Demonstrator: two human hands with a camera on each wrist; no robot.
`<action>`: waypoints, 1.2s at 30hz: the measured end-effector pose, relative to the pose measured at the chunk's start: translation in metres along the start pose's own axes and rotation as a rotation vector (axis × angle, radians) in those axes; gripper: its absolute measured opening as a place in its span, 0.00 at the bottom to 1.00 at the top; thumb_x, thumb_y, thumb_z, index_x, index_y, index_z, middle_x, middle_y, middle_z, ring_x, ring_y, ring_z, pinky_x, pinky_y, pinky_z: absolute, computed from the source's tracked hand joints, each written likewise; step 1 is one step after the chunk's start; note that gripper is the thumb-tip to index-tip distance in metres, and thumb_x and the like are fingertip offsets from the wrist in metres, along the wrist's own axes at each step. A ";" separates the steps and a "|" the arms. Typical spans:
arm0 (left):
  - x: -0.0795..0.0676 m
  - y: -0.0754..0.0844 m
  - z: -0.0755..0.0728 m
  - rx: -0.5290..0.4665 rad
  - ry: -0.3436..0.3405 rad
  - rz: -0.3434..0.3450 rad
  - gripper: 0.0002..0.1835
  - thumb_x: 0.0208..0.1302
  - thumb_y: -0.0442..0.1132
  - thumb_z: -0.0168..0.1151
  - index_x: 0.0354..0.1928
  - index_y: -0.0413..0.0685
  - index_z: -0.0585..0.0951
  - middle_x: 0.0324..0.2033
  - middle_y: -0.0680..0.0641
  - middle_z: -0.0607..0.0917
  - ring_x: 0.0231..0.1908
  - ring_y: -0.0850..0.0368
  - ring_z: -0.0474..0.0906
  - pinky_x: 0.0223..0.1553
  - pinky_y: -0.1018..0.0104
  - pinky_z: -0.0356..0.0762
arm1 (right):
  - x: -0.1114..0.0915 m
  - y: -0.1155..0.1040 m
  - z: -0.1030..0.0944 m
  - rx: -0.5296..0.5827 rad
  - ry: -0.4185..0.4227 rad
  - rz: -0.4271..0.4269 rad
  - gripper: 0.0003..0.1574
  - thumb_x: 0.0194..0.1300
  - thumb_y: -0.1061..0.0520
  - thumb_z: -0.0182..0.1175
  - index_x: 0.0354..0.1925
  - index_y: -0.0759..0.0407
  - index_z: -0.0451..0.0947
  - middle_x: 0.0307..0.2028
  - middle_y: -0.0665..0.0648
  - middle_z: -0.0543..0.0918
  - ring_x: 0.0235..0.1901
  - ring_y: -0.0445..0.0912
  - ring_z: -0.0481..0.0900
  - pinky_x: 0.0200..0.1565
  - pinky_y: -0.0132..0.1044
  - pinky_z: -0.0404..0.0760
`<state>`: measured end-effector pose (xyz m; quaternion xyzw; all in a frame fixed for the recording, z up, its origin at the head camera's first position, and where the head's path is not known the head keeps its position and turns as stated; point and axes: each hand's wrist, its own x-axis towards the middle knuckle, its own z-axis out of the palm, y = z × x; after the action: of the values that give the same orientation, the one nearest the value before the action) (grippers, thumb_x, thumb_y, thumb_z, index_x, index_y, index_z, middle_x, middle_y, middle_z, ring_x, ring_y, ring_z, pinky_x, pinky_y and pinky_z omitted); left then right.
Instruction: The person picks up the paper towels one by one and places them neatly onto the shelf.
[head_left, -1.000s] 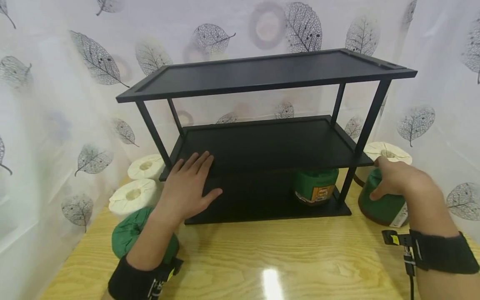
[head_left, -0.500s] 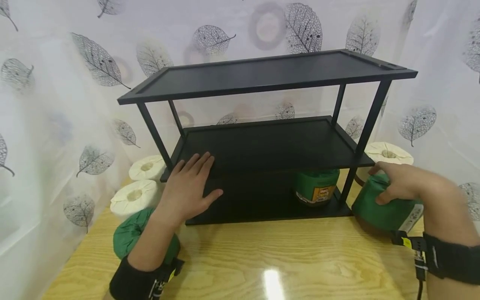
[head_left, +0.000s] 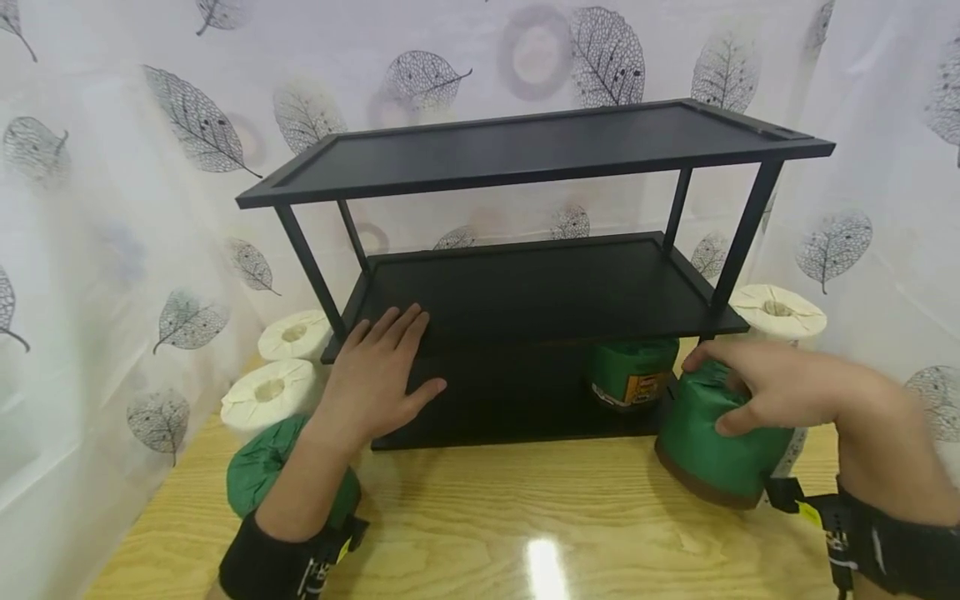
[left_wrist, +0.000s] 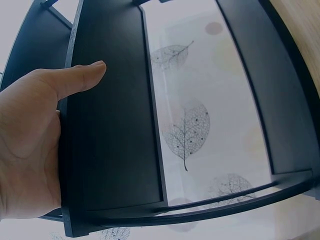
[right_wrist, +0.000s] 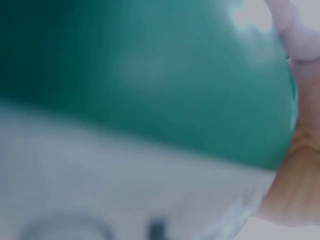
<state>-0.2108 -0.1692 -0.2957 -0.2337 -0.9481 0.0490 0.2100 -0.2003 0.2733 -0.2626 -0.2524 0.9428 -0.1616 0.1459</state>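
My right hand [head_left: 795, 385] grips a green-wrapped paper roll [head_left: 720, 442] from above, by its upper part. The roll is tilted, just in front of the right end of a black shelf rack [head_left: 525, 283]. Its green wrapper [right_wrist: 165, 75] fills most of the right wrist view, blurred. My left hand [head_left: 367, 383] rests with straight, spread fingers on the front left edge of the rack's middle board; the left wrist view shows its thumb [left_wrist: 82, 80] against the board. A second green roll [head_left: 632, 375], with an orange label, stands on the bottom board at the right.
Another green roll [head_left: 258, 467] sits on the wooden table [head_left: 465, 525] beside my left forearm. Two white-wrapped rolls [head_left: 270, 392] stand left of the rack, and a white-topped roll [head_left: 780, 312] behind my right hand. A leaf-patterned curtain [head_left: 112, 250] hangs behind and at the sides.
My right hand has brought the green roll from beside the rack leftward and forward to the front of its right end, tilting it. The left hand has stayed in place.
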 end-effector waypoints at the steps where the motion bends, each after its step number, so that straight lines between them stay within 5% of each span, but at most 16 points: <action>1: 0.000 0.000 0.000 -0.001 0.000 0.001 0.45 0.57 0.68 0.50 0.68 0.44 0.58 0.67 0.43 0.60 0.66 0.44 0.53 0.61 0.43 0.58 | 0.001 -0.007 0.001 0.008 -0.014 -0.012 0.42 0.46 0.44 0.69 0.57 0.50 0.64 0.41 0.52 0.75 0.39 0.48 0.75 0.32 0.40 0.77; 8: -0.001 -0.001 -0.001 0.003 -0.003 -0.006 0.45 0.58 0.68 0.50 0.68 0.44 0.58 0.67 0.43 0.60 0.66 0.44 0.54 0.61 0.42 0.58 | 0.014 -0.054 0.023 0.108 -0.121 -0.294 0.36 0.54 0.48 0.64 0.59 0.41 0.61 0.44 0.43 0.75 0.42 0.40 0.75 0.37 0.38 0.79; 14: -0.003 -0.002 -0.002 0.012 0.003 -0.005 0.45 0.58 0.68 0.50 0.68 0.44 0.58 0.67 0.42 0.60 0.66 0.44 0.54 0.62 0.43 0.58 | 0.027 -0.082 0.041 0.132 -0.138 -0.471 0.35 0.56 0.53 0.62 0.59 0.39 0.59 0.39 0.40 0.76 0.34 0.36 0.75 0.36 0.35 0.78; 24: -0.001 -0.001 0.001 0.016 -0.016 -0.008 0.45 0.58 0.68 0.49 0.69 0.45 0.56 0.68 0.43 0.59 0.66 0.45 0.53 0.62 0.43 0.56 | 0.056 -0.108 0.059 -0.073 0.090 -0.514 0.37 0.51 0.56 0.62 0.58 0.36 0.61 0.19 0.39 0.67 0.16 0.33 0.63 0.18 0.28 0.67; 28: -0.002 -0.001 0.003 0.020 -0.008 -0.011 0.45 0.58 0.68 0.49 0.69 0.45 0.57 0.68 0.43 0.59 0.66 0.45 0.53 0.62 0.43 0.56 | 0.072 -0.114 0.065 -0.204 0.174 -0.566 0.38 0.49 0.57 0.61 0.59 0.39 0.63 0.15 0.40 0.59 0.14 0.34 0.56 0.17 0.28 0.60; 36: -0.002 -0.002 0.002 0.020 0.010 0.000 0.45 0.58 0.68 0.50 0.69 0.45 0.57 0.68 0.43 0.60 0.66 0.45 0.54 0.62 0.43 0.57 | 0.103 -0.114 0.072 -0.393 0.297 -0.585 0.37 0.49 0.56 0.60 0.59 0.44 0.62 0.14 0.38 0.61 0.14 0.36 0.58 0.25 0.34 0.66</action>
<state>-0.2109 -0.1713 -0.2978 -0.2320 -0.9464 0.0574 0.2171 -0.2111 0.1089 -0.3046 -0.5076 0.8549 -0.0474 -0.0959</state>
